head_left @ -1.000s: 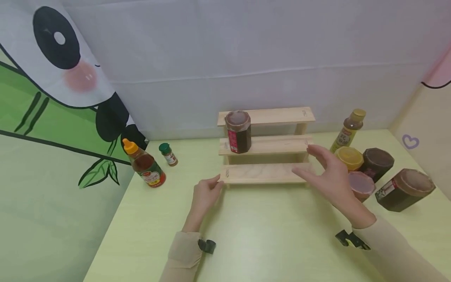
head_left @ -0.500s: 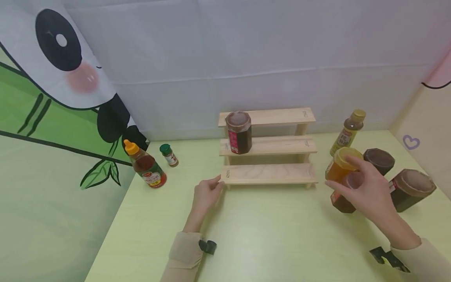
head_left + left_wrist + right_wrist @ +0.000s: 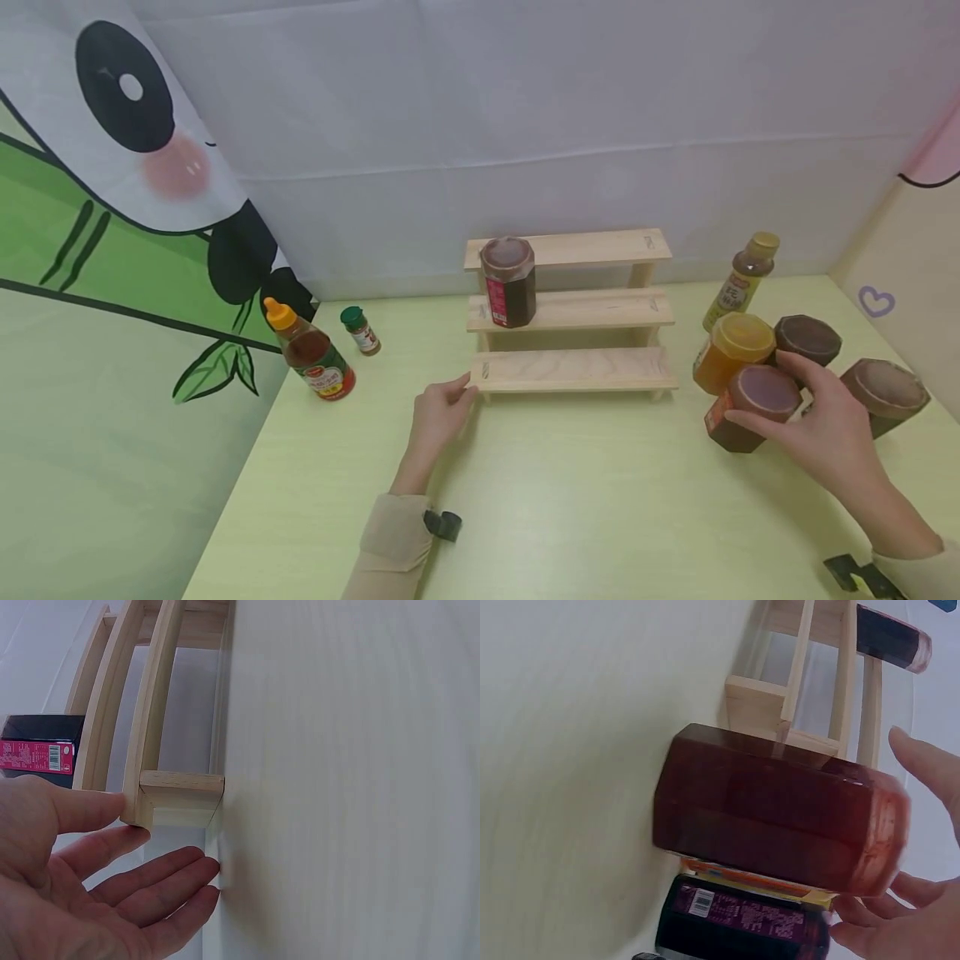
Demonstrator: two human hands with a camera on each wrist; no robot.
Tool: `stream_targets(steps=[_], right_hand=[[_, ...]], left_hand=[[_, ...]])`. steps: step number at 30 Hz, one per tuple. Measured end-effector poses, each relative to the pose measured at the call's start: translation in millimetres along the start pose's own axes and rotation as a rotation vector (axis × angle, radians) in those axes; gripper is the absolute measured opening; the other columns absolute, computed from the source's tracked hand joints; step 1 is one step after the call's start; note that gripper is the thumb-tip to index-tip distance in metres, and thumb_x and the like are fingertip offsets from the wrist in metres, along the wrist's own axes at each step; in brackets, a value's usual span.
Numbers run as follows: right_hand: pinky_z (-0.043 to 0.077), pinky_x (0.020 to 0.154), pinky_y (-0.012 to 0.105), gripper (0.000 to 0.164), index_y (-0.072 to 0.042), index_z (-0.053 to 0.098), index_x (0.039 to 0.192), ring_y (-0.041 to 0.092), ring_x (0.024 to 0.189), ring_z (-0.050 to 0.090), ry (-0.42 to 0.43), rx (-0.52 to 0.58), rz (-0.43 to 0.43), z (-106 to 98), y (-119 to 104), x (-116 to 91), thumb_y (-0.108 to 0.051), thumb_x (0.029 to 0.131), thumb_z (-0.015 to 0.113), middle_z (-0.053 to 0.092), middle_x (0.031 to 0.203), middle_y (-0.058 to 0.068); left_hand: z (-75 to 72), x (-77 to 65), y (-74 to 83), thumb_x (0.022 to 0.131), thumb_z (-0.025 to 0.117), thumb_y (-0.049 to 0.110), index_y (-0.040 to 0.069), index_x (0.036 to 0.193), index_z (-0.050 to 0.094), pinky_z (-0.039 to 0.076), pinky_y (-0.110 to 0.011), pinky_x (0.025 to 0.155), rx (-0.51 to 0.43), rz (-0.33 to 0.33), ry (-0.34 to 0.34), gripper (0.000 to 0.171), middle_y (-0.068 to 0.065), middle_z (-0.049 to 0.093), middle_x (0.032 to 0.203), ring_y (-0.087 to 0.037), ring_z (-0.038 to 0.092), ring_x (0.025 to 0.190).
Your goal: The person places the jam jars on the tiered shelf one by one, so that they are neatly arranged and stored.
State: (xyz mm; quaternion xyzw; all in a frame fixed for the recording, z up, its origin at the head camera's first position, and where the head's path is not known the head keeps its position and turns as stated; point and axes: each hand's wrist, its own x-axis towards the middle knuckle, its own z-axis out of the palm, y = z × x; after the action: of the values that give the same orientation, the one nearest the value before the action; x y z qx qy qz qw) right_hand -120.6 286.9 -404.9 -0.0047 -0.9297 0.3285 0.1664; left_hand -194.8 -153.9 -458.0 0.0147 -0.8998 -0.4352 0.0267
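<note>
A three-step wooden shelf rack (image 3: 573,371) stands against the back wall. My left hand (image 3: 441,412) pinches the left end of its lowest board between thumb and index finger, the other fingers (image 3: 169,889) extended below. On the middle step sits a dark hexagonal jar (image 3: 510,283) with a pink-red label. At the right, my right hand (image 3: 836,433) is spread around the lid of a reddish-brown hexagonal jar (image 3: 757,400). In the right wrist view its thumb (image 3: 922,761) stands apart from that jar (image 3: 772,810), with the other fingers close by the lid.
Around the reddish-brown jar are a yellow-lidded honey jar (image 3: 731,354), a dark jar (image 3: 808,337), a larger dark jar (image 3: 885,392) and a yellow-capped sauce bottle (image 3: 738,279). On the left stand a squeeze bottle (image 3: 311,354) with an orange cap and a small green-capped spice jar (image 3: 362,331).
My right hand has moved from the rack's right end, past the honey jar, to the reddish-brown jar. My left hand has stayed at the rack.
</note>
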Motion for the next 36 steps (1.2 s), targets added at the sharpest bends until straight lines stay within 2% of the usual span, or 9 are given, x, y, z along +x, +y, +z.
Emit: stream_targets(steps=[2, 4, 9, 18, 20, 22, 25, 32, 36], right_hand=[[0.035, 0.071, 0.042, 0.093, 0.002, 0.047, 0.134, 0.038, 0.102, 0.049, -0.007, 0.000, -0.001, 0, 3, -1, -0.034, 0.061, 0.091, 0.056, 0.122, 0.024], [0.036, 0.073, 0.045, 0.094, 0.002, 0.046, 0.135, 0.040, 0.104, 0.049, -0.017, 0.016, 0.008, 1, 6, -3, -0.034, 0.062, 0.091, 0.055, 0.123, 0.025], [0.035, 0.084, 0.063, 0.101, 0.000, 0.035, 0.144, 0.052, 0.114, 0.045, -0.060, 0.081, 0.084, 3, 14, -6, -0.032, 0.065, 0.089, 0.049, 0.130, 0.027], [0.036, 0.083, 0.064, 0.105, 0.004, 0.027, 0.144, 0.055, 0.116, 0.043, -0.134, 0.111, 0.172, 9, 24, -11, -0.034, 0.067, 0.088, 0.044, 0.133, 0.035], [0.044, 0.086, 0.048, 0.105, 0.005, 0.026, 0.144, 0.054, 0.116, 0.043, -0.158, 0.114, 0.185, 10, 27, -12, -0.035, 0.068, 0.087, 0.044, 0.132, 0.036], [0.047, 0.080, 0.027, 0.105, 0.006, 0.024, 0.143, 0.054, 0.115, 0.044, -0.172, 0.115, 0.190, 11, 30, -13, -0.034, 0.069, 0.087, 0.044, 0.131, 0.037], [0.035, 0.063, 0.006, 0.105, 0.008, 0.023, 0.143, 0.054, 0.113, 0.046, -0.182, 0.120, 0.192, 12, 36, -15, -0.033, 0.070, 0.086, 0.045, 0.130, 0.038], [0.037, 0.063, 0.005, 0.091, 0.006, 0.034, 0.140, 0.054, 0.112, 0.046, -0.201, 0.143, 0.201, 14, 43, -15, -0.032, 0.075, 0.083, 0.048, 0.129, 0.034], [0.038, 0.065, 0.005, 0.089, 0.006, 0.034, 0.141, 0.052, 0.114, 0.046, -0.209, 0.156, 0.206, 15, 44, -14, -0.032, 0.076, 0.082, 0.047, 0.130, 0.033]], left_hand=[[0.2, -0.2, -0.4, 0.093, 0.064, 0.029, 0.010, 0.122, 0.066, 0.053, -0.035, 0.065, -0.002, 0.000, 0.002, 0.035, -0.007, 0.072, 0.096, -0.019, 0.067, 0.081], [0.5, -0.5, -0.5, 0.092, 0.065, 0.029, 0.011, 0.122, 0.066, 0.052, -0.034, 0.063, -0.002, -0.001, 0.004, 0.035, -0.007, 0.072, 0.096, -0.018, 0.067, 0.079], [0.3, -0.9, -0.6, 0.092, 0.065, 0.028, 0.011, 0.121, 0.067, 0.051, -0.033, 0.061, 0.003, -0.011, 0.013, 0.034, -0.007, 0.072, 0.095, -0.017, 0.066, 0.077], [-0.3, -1.8, -0.2, 0.091, 0.066, 0.027, 0.010, 0.121, 0.067, 0.051, -0.032, 0.061, 0.007, -0.036, 0.013, 0.034, -0.008, 0.071, 0.097, -0.016, 0.065, 0.078], [-0.1, -1.7, -0.7, 0.091, 0.066, 0.027, 0.011, 0.121, 0.067, 0.052, -0.033, 0.062, 0.007, -0.037, 0.014, 0.034, -0.008, 0.071, 0.098, -0.016, 0.066, 0.080], [0.4, -1.2, -1.1, 0.092, 0.066, 0.028, 0.011, 0.122, 0.066, 0.052, -0.033, 0.064, 0.004, -0.038, 0.011, 0.034, -0.008, 0.071, 0.099, -0.017, 0.066, 0.082], [1.4, 0.5, -1.1, 0.092, 0.066, 0.030, 0.013, 0.122, 0.066, 0.052, -0.032, 0.065, -0.003, -0.039, 0.004, 0.035, -0.007, 0.071, 0.101, -0.016, 0.066, 0.083], [0.4, 0.8, 2.3, 0.092, 0.065, 0.031, 0.013, 0.123, 0.065, 0.052, -0.032, 0.063, -0.012, -0.036, 0.001, 0.036, -0.006, 0.071, 0.101, -0.016, 0.066, 0.080], [-1.1, -1.2, 3.7, 0.092, 0.065, 0.030, 0.013, 0.123, 0.065, 0.051, -0.031, 0.060, -0.020, -0.042, 0.001, 0.036, -0.007, 0.071, 0.099, -0.016, 0.066, 0.077]])
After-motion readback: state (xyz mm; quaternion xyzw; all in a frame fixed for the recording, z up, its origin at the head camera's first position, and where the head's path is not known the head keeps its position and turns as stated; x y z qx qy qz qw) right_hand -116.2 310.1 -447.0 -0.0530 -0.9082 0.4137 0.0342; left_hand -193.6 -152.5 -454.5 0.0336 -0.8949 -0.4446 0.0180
